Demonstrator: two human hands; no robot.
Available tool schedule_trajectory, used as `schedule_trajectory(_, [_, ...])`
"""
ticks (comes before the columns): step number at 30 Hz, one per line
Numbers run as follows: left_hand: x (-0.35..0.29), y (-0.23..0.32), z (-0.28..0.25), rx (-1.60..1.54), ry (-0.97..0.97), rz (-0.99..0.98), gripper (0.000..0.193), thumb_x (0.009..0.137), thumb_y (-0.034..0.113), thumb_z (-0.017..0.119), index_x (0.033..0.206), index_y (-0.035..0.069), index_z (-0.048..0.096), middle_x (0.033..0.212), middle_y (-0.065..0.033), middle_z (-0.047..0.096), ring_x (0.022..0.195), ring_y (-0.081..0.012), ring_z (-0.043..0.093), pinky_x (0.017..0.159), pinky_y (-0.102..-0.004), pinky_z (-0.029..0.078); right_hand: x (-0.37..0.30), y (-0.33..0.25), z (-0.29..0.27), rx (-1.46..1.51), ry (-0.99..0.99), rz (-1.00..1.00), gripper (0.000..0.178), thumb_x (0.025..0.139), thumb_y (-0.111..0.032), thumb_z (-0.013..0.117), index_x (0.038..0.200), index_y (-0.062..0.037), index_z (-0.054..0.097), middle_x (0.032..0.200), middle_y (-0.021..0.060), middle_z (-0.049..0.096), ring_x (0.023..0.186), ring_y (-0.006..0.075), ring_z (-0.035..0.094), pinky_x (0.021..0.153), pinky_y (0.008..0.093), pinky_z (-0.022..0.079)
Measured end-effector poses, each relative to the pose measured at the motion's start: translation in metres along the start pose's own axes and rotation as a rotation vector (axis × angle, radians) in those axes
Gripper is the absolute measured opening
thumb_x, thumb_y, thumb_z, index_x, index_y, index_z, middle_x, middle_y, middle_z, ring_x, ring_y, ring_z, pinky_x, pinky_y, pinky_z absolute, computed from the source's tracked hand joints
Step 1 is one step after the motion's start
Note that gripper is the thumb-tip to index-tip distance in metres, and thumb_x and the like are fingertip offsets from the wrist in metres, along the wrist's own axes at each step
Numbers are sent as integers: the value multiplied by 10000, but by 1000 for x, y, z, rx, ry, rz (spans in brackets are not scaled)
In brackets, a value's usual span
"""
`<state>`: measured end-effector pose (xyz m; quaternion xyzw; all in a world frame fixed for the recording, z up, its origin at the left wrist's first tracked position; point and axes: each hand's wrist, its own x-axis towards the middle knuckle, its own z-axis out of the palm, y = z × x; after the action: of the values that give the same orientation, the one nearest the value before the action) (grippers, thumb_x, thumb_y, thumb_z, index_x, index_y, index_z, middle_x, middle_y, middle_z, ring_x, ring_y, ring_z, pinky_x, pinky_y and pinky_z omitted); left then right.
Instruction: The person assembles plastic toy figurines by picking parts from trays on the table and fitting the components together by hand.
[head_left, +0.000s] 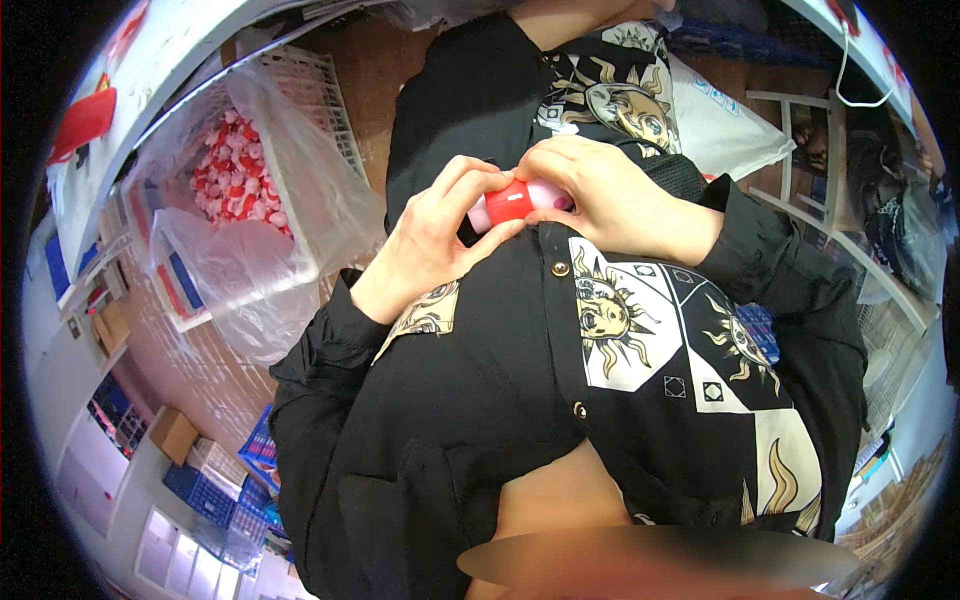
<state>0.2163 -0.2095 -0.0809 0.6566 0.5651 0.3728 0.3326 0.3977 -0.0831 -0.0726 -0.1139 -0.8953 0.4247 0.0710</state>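
A small pink toy with a red middle band [508, 204] lies sideways between my two hands, over my lap. The band carries a small white mark. My left hand [432, 232] grips one pink end, its thumb and fingertips closed at the red band. On the other end, my right hand [622, 202] has its fingers wrapped round and its thumb along the lower edge. A dark pink spot shows on that end by the right palm. The rest of the toy is hidden by my fingers.
To the left stands a white plastic crate [325, 85] lined with a see-through bag [250, 275], holding a heap of small pink and red pieces [238, 170]. A white printed bag [725, 120] lies beyond my right hand. Blue crates [205, 495] are stacked at lower left.
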Motion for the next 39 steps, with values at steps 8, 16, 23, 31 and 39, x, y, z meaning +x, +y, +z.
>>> schedule_trajectory(8, [25, -6, 4, -1078, 316, -388, 290, 923, 145, 568, 1161, 25, 453, 1172, -151, 553, 1039, -282, 601, 936, -432, 487, 23, 9, -21, 1238, 414, 292, 432, 916, -256, 607, 1256, -18, 487, 1174, 79, 575, 1066, 150, 563, 958, 308, 435])
schedule_trajectory(16, [62, 0, 40, -1383, 354, -304, 262, 951, 167, 525, 1170, 48, 445, 1199, -162, 540, 1065, -282, 592, 928, -479, 490, 40, 17, -27, 1236, 616, 240, 449, 952, -386, 500, 1227, -32, 523, 1185, 116, 606, 1034, 207, 616, 933, 333, 454])
schedule_trajectory(23, [66, 3, 39, -871, 294, -270, 304, 882, 63, 637, 1124, -55, 496, 1087, -156, 623, 991, -157, 607, 871, -281, 497, 37, 32, -22, 1161, 607, 204, 374, 952, -334, 517, 1159, -24, 546, 1120, 105, 624, 974, 171, 612, 889, 305, 472])
schedule_trajectory(31, [52, -1, 25, -806, 91, -329, 484, 841, 27, 661, 1261, -5, 423, 1233, -111, 522, 1147, -167, 517, 983, -301, 422, 27, 20, -22, 809, 407, 155, 349, 918, -174, 589, 1207, -3, 493, 1218, 129, 561, 1098, 158, 547, 966, 307, 426])
schedule_trajectory(39, [33, 2, -12, -233, 118, -203, 514, 776, 107, 738, 1241, 10, 541, 1264, -152, 557, 1088, -239, 594, 908, -324, 486, 24, 20, -4, 239, 282, -63, 430, 739, -211, 770, 1032, -19, 520, 1046, 145, 508, 920, 255, 601, 810, 335, 489])
